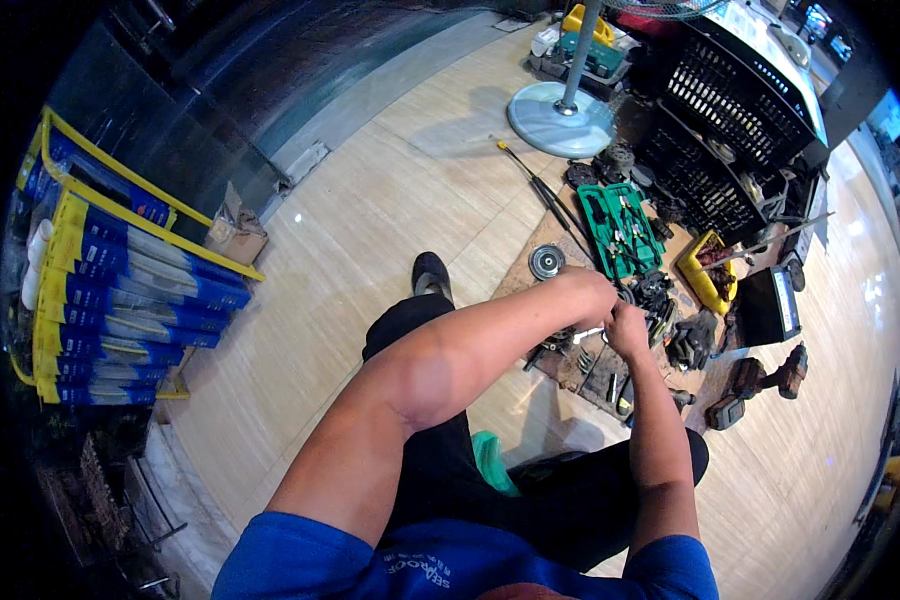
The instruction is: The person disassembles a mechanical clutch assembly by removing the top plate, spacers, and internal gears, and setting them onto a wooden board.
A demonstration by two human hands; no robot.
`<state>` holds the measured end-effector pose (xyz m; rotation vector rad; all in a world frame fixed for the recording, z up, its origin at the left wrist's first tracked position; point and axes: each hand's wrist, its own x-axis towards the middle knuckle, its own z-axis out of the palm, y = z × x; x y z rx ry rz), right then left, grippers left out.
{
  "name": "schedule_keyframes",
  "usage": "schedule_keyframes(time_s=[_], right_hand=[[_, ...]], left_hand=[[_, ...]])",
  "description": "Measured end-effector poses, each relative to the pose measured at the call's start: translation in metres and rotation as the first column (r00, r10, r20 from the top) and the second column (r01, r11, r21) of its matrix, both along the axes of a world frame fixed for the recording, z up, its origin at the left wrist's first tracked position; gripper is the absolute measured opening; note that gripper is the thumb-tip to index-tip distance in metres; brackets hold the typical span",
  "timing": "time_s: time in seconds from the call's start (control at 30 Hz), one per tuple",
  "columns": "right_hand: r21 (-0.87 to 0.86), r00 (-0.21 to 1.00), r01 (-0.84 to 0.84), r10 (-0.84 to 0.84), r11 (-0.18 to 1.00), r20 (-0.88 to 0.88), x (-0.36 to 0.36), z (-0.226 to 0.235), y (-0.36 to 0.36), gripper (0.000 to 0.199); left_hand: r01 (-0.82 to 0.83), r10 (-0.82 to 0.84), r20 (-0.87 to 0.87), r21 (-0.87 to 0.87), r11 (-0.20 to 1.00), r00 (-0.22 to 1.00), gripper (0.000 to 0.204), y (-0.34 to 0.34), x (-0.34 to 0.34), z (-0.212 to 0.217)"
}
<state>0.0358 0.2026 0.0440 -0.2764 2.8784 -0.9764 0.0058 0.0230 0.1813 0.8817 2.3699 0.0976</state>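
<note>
My left hand (587, 294) reaches across from the left and meets my right hand (627, 329) over a cardboard sheet covered with tools and parts. The fingers of both hands are curled in close together. What they grip is hidden behind the hands. Just beyond my left hand lies a round metal wheel-like part (547, 261). An opened green tool case (618, 228) with several tools in it sits past my hands. Black gloves (691, 340) lie to the right of my right hand, and small loose metal parts are scattered below the hands.
On the right are a cordless drill (758, 384), a black box (769, 308) and a yellow tray (707, 275). Black crates (735, 85) and a fan's round base (562, 117) stand farther off. A yellow rack (135, 228) of blue packages is at left.
</note>
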Motion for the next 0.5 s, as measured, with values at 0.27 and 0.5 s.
schedule_keyframes(time_s=[0.27,0.5], right_hand=[[-0.057,0.983,0.180,-0.177,0.982,0.046,-0.001,-0.012,-0.001,0.045],[-0.165,0.839,0.331,-0.210,0.929,0.502,-0.013,-0.036,0.012,0.034]], left_hand=[[-0.004,0.003,0.021,0.070,0.998,1.000,0.037,-0.006,0.004,0.002],[-0.026,0.028,-0.020,0.083,0.996,0.999,0.034,-0.001,0.002,-0.009]])
